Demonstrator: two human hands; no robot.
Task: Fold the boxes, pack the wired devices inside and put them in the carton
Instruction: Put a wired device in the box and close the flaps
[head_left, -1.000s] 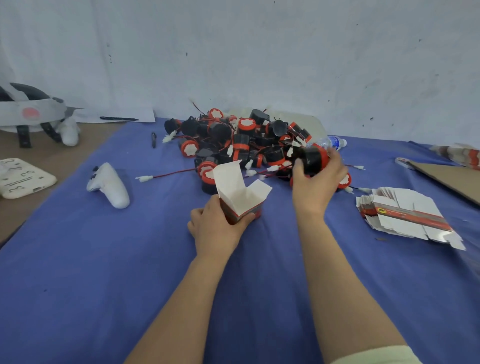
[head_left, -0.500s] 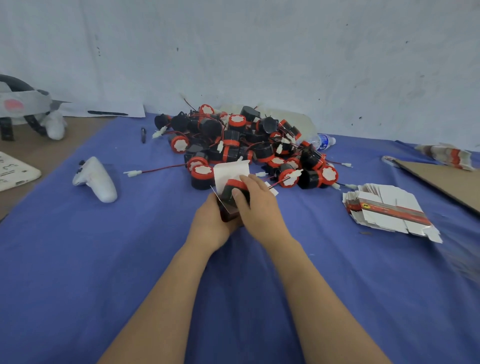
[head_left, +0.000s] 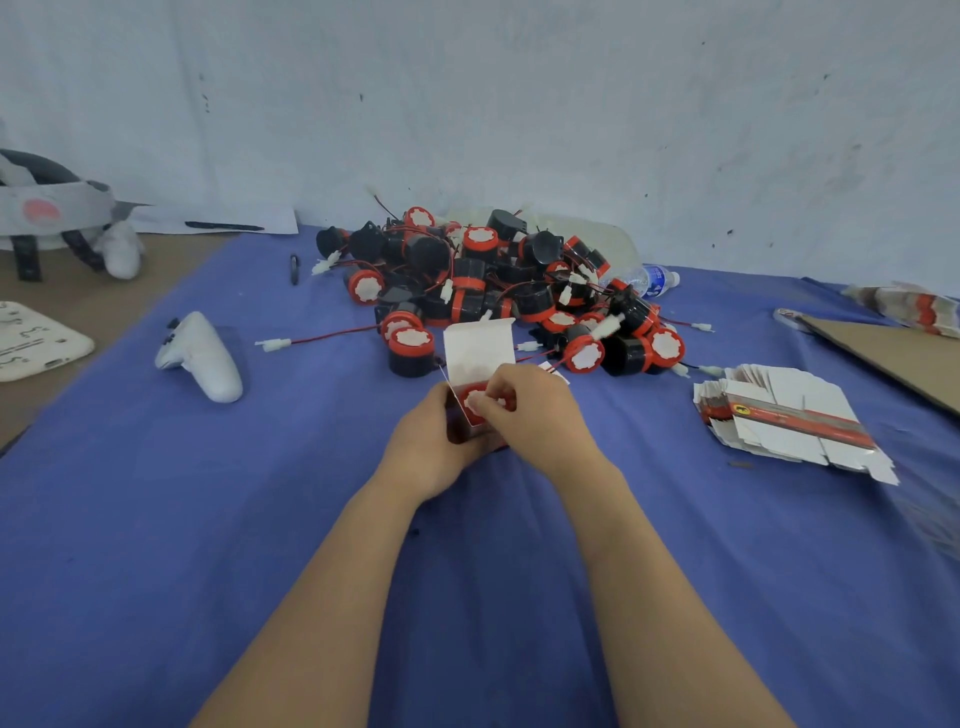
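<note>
The left hand (head_left: 434, 441) curls its fingers round a small box (head_left: 480, 347) standing on the blue cloth (head_left: 156, 519), its white lid flap upright. The right hand (head_left: 537, 415), fingers bent, pinches the red-and-white top of a wired device (head_left: 474, 401) that sits in the box's open mouth. Just behind lies the pile of wired devices (head_left: 498, 280). A stack of flat boxes (head_left: 789, 415) lies to the right, a white controller (head_left: 203, 357) to the left.

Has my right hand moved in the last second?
Yes. The right hand drew back from the device pile, nearer me and leftward, and now grips a device in the box.
</note>
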